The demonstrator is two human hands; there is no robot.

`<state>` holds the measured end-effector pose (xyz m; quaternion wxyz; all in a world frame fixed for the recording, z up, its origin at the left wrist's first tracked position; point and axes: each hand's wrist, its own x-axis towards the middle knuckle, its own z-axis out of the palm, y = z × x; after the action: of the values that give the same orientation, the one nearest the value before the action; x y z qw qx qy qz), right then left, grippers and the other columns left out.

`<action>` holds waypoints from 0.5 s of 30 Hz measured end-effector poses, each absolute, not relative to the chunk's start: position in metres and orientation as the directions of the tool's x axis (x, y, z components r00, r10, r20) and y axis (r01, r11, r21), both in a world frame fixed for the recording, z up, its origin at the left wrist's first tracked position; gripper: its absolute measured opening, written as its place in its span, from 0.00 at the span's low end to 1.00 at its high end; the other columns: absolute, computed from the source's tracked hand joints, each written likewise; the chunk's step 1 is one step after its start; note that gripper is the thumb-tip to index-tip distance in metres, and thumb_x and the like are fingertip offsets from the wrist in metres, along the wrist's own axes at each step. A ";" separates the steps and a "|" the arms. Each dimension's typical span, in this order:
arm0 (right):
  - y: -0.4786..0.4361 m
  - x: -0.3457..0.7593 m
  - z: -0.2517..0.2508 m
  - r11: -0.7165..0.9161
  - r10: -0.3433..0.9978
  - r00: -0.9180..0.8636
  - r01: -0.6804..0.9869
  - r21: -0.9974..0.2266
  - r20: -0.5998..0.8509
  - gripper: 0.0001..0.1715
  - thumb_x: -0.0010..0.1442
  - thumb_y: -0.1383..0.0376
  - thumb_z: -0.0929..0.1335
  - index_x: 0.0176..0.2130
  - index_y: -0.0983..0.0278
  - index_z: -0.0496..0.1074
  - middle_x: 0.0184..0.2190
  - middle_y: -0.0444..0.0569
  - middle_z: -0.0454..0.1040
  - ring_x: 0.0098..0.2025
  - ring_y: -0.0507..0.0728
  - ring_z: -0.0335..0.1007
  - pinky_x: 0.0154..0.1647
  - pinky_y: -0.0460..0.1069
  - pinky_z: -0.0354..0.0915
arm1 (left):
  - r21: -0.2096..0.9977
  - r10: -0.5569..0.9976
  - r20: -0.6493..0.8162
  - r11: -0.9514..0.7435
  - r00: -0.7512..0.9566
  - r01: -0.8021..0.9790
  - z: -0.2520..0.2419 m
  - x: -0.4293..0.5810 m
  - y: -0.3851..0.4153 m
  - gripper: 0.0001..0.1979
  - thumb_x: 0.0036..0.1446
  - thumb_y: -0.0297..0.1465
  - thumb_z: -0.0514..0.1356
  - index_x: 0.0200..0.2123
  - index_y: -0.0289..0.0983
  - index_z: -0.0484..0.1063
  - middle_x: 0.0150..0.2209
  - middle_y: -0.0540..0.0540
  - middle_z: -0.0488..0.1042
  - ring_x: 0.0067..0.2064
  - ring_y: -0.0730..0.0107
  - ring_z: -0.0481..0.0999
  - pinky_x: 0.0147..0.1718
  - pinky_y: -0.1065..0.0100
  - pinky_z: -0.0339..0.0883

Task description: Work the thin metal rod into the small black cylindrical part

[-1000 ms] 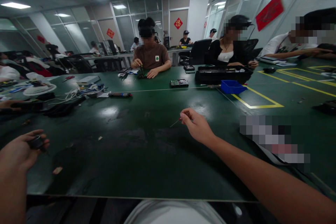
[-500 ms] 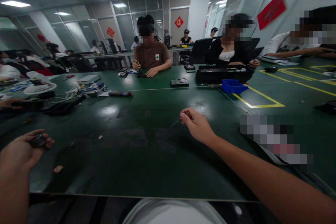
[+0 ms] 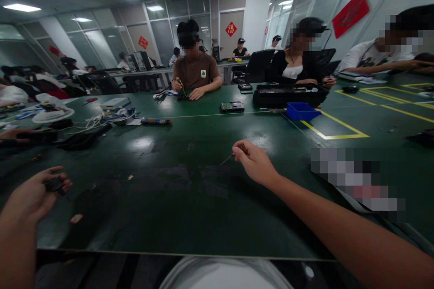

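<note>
At the left, my left hand (image 3: 32, 196) is closed around a small black part (image 3: 54, 184), palm turned upward and fingers curled about it; its exact kind cannot be made out. My right hand (image 3: 253, 161) pinches a thin screwdriver (image 3: 227, 159) over the middle of the green table (image 3: 162, 226). Its slim metal shaft points down and to the left, and a bit of red shows by the fingertips. Most of the handle is hidden in the fingers. The two hands are far apart.
Across the table a person in brown works with a tool. A hard drive (image 3: 232, 106), a blue bin (image 3: 303, 111) and a black casing (image 3: 290, 95) lie ahead. Left are a marker-like tool (image 3: 156, 122), cables and a white fan-like part (image 3: 53, 114). A blurred sheet (image 3: 356, 185) lies right.
In my left hand the black part has turned, and that hand has shifted slightly to the right. My right hand and the screwdriver are almost still.
</note>
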<state>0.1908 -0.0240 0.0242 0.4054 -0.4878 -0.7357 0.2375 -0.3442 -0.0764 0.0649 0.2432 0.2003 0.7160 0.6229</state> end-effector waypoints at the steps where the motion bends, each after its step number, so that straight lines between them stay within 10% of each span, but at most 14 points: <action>1: -0.024 0.191 0.025 0.408 0.912 -0.195 0.528 -0.745 0.361 0.12 0.69 0.58 0.62 0.41 0.61 0.71 0.29 0.45 0.76 0.32 0.56 0.74 0.34 0.50 0.64 | 0.987 0.583 -0.127 0.153 -0.803 -0.046 0.065 -0.343 -0.076 0.16 0.34 0.18 0.53 0.31 0.36 0.67 0.27 0.47 0.66 0.25 0.69 0.69 0.18 0.74 0.71; 15: -0.024 0.190 0.025 0.419 0.907 -0.200 0.519 -0.745 0.370 0.12 0.68 0.58 0.62 0.39 0.61 0.71 0.29 0.46 0.77 0.32 0.56 0.74 0.35 0.50 0.65 | 0.972 0.563 -0.207 0.210 -0.800 -0.104 0.074 -0.334 -0.079 0.20 0.31 0.15 0.53 0.31 0.35 0.68 0.26 0.48 0.66 0.26 0.71 0.68 0.20 0.78 0.69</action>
<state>0.1897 -0.0237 0.0248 0.4075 -0.4835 -0.7372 0.2382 -0.3338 -0.0793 0.0741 0.2739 0.1576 0.7282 0.6082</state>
